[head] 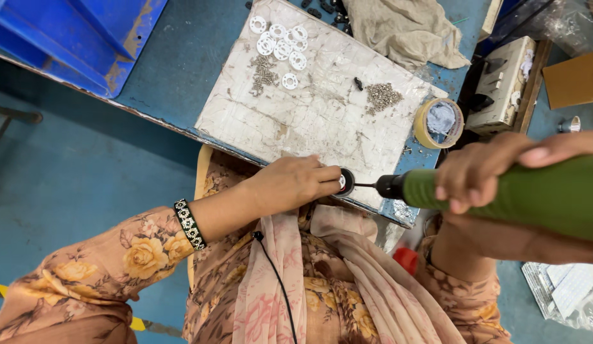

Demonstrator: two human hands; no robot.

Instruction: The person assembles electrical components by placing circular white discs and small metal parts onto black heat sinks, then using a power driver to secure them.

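Observation:
My left hand [293, 183] grips a small round black and white part [345, 181] at the near edge of a white work board [309, 121]. My right hand [494, 169] is wrapped around a green electric screwdriver [532, 194]. Its black chuck and thin bit point left, and the bit tip meets the round part. Several white discs [282, 44] lie at the far left of the board, next to a pile of small metal screws [263, 71]. A second heap of screws [382, 95] sits near the board's right side.
A roll of tape [438, 123] lies right of the board, a beige cloth [404, 28] behind it. A cream switch box [503, 86] and a cardboard piece [573, 79] stand at the right. A blue bin [73, 38] fills the far left.

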